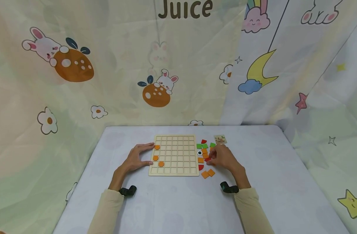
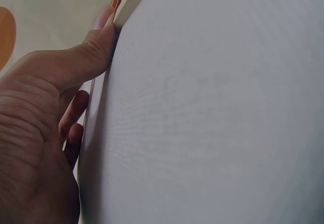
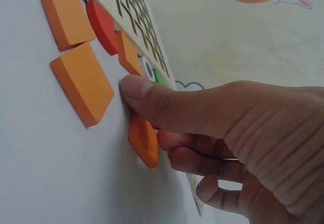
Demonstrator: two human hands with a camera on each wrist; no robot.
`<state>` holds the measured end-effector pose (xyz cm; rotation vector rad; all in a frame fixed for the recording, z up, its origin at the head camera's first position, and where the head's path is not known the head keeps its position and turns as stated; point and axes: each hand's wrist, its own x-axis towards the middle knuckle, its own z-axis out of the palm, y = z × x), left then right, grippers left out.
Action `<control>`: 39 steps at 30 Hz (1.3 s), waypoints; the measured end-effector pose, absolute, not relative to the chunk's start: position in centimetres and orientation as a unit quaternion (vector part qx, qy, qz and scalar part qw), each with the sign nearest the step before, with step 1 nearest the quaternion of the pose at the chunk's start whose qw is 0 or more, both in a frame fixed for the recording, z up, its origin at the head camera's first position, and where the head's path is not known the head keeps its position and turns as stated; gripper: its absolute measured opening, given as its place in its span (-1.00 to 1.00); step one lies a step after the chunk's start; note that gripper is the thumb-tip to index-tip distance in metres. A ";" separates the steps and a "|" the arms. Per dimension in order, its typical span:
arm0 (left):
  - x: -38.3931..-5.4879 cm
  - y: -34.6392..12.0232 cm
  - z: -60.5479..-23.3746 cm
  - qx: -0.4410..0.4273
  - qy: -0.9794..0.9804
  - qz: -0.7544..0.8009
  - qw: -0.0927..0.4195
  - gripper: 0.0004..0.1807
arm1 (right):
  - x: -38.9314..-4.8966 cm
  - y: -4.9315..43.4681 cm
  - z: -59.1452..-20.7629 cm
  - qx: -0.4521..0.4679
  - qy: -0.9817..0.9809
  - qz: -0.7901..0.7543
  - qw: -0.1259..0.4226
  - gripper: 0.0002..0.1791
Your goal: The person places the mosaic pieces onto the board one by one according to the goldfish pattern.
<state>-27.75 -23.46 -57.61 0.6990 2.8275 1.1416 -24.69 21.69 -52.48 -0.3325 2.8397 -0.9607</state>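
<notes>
A pale wooden grid board (image 1: pixel 175 159) lies on the table, with three round orange pieces in its left part, one of them an orange disc (image 1: pixel 161 164). My left hand (image 1: pixel 134 158) touches the board's left edge with spread thumb and fingers; in the left wrist view the thumb (image 2: pixel 96 49) rests against the board's side. Right of the board, my right hand (image 1: pixel 223 157) is low over loose pieces, fingers bent and thumb apart from them. A red piece (image 1: pixel 207 159) shows by its thumb. In the right wrist view an orange piece (image 3: pixel 143 142) lies partly behind the thumb.
Between board and right hand lie several loose pieces: green squares such as the green piece (image 1: pixel 199 146), a white eye piece (image 1: pixel 199 152), a red half-round (image 1: pixel 201 167) and orange squares (image 1: pixel 205 175). Behind the right hand lies a small picture card (image 1: pixel 220 139). Printed cloth hangs behind the table.
</notes>
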 end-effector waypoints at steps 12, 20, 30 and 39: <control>-27.7 -23.5 -57.8 0.223 0.904 0.365 0.006 -0.08 | -24.3 21.7 -53.0 -0.115 0.944 -0.303 0.061 -0.73; -27.6 -23.5 -57.7 0.229 0.903 0.364 0.002 -0.08 | -23.9 21.6 -53.1 -0.136 0.954 -0.267 0.026 -0.78; -27.7 -23.6 -57.7 0.233 0.902 0.362 -0.003 -0.08 | -23.4 20.4 -52.8 -0.168 0.936 -0.309 -0.003 -0.75; -27.7 -23.6 -57.6 0.233 0.903 0.361 -0.002 -0.08 | -23.4 18.4 -53.4 -0.198 0.912 -0.360 0.000 -0.80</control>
